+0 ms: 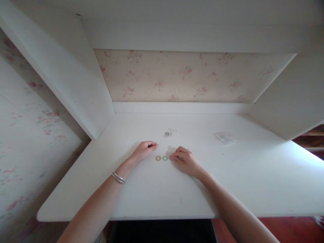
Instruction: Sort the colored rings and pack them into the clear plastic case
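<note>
Nearest the lens, stretched two bare forearms across a white desk (141, 199), the left one wearing thin silver bangles (118, 178) at the wrist. Rested on that desk inside a white alcove, flowered wallpaper (182, 76) behind. Then the left hand (144, 151): lay loosely curled on the surface, fingers folded under, holding nothing, just left of the rings. Then the right hand (184, 159): lay knuckles up, fingertips (173, 157) drawn together at a spot just right of the green ring (165, 158); seemed pinched on something small, though could not tell what, if anything, sat between them. Sat further off to the right, well apart from both hands, a small clear plastic packet (225, 137). Lay beyond the hands, toward the back, a little cluster of thin rings (169, 132), some touching. Smallest of all, side by side between the two hands: a yellow ring (158, 158) and the green one, flat on the desk, just apart from each other.
</note>
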A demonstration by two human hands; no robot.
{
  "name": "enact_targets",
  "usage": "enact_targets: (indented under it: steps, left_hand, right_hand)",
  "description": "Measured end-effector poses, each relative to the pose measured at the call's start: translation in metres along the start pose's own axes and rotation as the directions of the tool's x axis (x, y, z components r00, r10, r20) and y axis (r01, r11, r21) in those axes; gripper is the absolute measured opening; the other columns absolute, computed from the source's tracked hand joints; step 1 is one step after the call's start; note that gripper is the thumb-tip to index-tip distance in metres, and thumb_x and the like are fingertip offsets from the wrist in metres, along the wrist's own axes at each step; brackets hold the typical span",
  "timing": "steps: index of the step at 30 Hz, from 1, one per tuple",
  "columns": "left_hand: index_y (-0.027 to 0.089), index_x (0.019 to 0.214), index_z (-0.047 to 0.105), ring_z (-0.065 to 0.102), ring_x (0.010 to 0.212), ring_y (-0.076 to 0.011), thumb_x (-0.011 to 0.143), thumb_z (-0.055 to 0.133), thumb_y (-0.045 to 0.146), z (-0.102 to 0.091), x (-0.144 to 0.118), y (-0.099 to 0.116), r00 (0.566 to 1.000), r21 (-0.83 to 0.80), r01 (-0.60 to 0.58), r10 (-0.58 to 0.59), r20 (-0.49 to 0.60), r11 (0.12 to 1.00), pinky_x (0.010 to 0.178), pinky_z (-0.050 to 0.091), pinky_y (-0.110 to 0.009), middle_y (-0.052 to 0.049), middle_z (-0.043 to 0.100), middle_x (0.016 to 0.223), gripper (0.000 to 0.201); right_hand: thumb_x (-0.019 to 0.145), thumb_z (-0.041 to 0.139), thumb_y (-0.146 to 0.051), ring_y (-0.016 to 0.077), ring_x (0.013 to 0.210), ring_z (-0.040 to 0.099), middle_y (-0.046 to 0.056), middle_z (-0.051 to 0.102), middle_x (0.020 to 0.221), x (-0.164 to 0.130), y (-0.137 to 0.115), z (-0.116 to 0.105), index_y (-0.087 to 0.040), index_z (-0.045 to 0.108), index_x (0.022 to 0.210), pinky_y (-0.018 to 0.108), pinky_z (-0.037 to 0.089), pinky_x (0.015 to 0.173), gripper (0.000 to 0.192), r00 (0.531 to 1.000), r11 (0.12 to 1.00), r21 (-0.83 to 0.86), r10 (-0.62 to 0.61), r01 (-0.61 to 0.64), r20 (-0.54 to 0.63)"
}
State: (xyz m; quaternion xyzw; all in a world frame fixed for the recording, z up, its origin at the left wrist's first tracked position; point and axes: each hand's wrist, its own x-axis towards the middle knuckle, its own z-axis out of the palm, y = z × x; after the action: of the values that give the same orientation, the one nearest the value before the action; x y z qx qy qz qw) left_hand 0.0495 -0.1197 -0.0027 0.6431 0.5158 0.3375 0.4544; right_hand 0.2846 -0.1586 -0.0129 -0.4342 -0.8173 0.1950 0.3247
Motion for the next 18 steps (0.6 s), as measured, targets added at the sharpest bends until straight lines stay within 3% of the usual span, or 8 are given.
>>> enact_targets:
  steps: [5, 8, 12, 15, 18]
  left_hand:
    - [0.017, 0.094, 0.068, 0.057, 0.074, -0.0143, 0.076, 0.056, 0.046, -0.001, 0.005, -0.002, 1.0, 0.003, 0.015, -0.015, 0.011, 1.0, 0.07, 0.041, -0.025, -0.003, 0.068, 0.088, 0.036]
    - [0.017, 0.098, 0.067, 0.057, 0.069, -0.0138, 0.077, 0.054, 0.048, 0.0, 0.023, 0.002, 1.0, 0.024, 0.026, -0.026, -0.011, 0.999, 0.066, 0.042, -0.025, -0.003, 0.069, 0.087, 0.039]
    - [0.016, 0.092, 0.069, 0.061, 0.085, -0.0169, 0.078, 0.053, 0.039, 0.012, 0.064, 0.017, 0.993, 0.192, -0.113, 0.117, -0.005, 0.975, 0.077, 0.043, -0.025, -0.005, 0.07, 0.092, 0.031]
    - [0.016, 0.089, 0.071, 0.061, 0.085, -0.0181, 0.08, 0.049, 0.031, 0.025, 0.096, 0.03, 0.972, 0.471, -0.231, 0.216, 0.088, 0.851, 0.075, 0.044, -0.026, -0.006, 0.069, 0.091, 0.028]
    - [0.019, 0.089, 0.072, 0.061, 0.085, -0.0189, 0.082, 0.048, 0.028, 0.036, 0.121, 0.037, 0.97, 0.717, -0.229, 0.215, 0.113, 0.658, 0.075, 0.044, -0.026, -0.008, 0.067, 0.097, 0.027]
  right_hand:
    - [0.087, 0.053, -0.029, 0.0105, 0.065, 0.052, 0.003, 0.059, 0.082, 0.004, -0.003, -0.002, -0.021, 0.069, 0.083, 0.024, 0.041, 0.06, 0.018, 0.99, 0.992, 0.093, 0.099, -0.09, -0.1]
    - [0.087, 0.053, -0.031, 0.0097, 0.061, 0.051, 0.003, 0.059, 0.08, 0.005, -0.003, -0.002, -0.021, 0.069, 0.084, 0.023, 0.04, 0.057, 0.019, 0.984, 0.986, 0.12, 0.127, -0.113, -0.122]
    - [0.088, 0.052, -0.031, 0.0091, 0.059, 0.05, 0.002, 0.058, 0.08, 0.004, -0.003, -0.003, -0.021, 0.069, 0.085, 0.023, 0.04, 0.057, 0.02, 0.985, 0.985, 0.135, 0.12, -0.103, -0.124]
    - [0.088, 0.052, -0.029, 0.0094, 0.061, 0.05, 0.002, 0.058, 0.081, 0.003, -0.004, -0.003, -0.022, 0.069, 0.085, 0.023, 0.041, 0.059, 0.019, 0.987, 0.987, 0.133, 0.104, -0.088, -0.123]
    - [0.088, 0.051, -0.028, 0.0101, 0.063, 0.052, 0.003, 0.058, 0.081, 0.002, -0.002, -0.004, -0.021, 0.069, 0.086, 0.023, 0.042, 0.06, 0.019, 0.988, 0.989, 0.129, 0.083, -0.066, -0.13]
